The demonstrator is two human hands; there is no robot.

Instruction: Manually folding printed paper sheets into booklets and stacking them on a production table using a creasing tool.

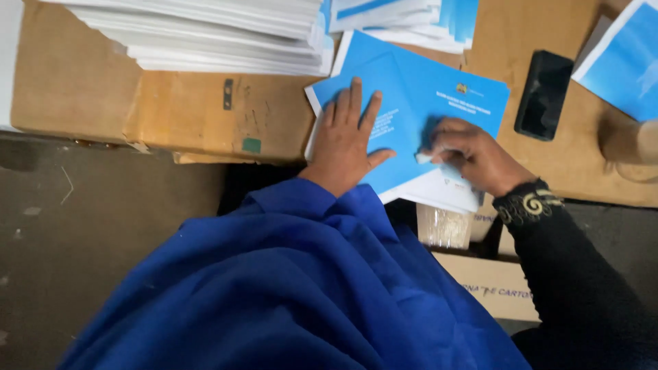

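L hand [347,140] lies flat, fingers spread, pressing a blue booklet cover [439,103] at the table [548,161] edge. R hand [473,156] pinches its folded flap. Fold looks partly creased; white sheet stack [219,34] sits behind.

Dim, even indoor light, soft shadows, slight blur throughout.

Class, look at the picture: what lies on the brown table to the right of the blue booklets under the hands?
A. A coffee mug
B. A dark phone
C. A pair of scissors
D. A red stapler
B: a dark phone lies flat on the table, right of the blue booklets.
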